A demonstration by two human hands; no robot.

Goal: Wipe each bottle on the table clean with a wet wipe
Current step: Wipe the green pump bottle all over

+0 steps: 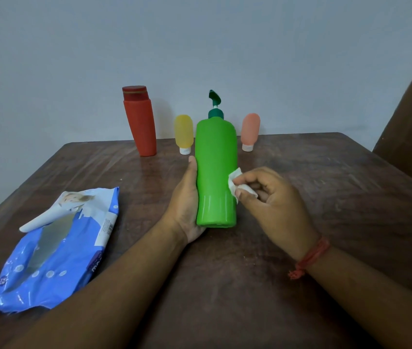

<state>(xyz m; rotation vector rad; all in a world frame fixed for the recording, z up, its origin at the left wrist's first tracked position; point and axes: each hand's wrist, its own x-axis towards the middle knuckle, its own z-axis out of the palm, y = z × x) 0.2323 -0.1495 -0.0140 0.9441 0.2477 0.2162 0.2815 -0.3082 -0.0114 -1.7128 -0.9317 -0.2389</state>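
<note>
My left hand [187, 197] cups the green bottle [216, 172] from its nine o'clock side, palm and thumb flat along the body and the other fingers hidden behind it, so the bottle stands near the middle of the table [300, 197] with its dark green pump [215, 103] pointing to twelve. My right hand [273, 197] pinches a small white wipe [235, 183] between thumb and curled fingers and presses it to the bottle's three o'clock flank, low on the body. The bottle carries no label on the side I see. At the far edge, toward twelve, stand the red bottle [140, 124] at eleven, leaning a little, the yellow tube [183, 133] just left of the green one, cap down, and the pink tube [249, 131] just right of it, also cap down; none shows writing. At eight o'clock lies the blue wipes pack [56, 250], its flap [46, 219] peeled open; the print on it is too blurred to read. A red thread [309, 259] circles my right wrist.
</note>
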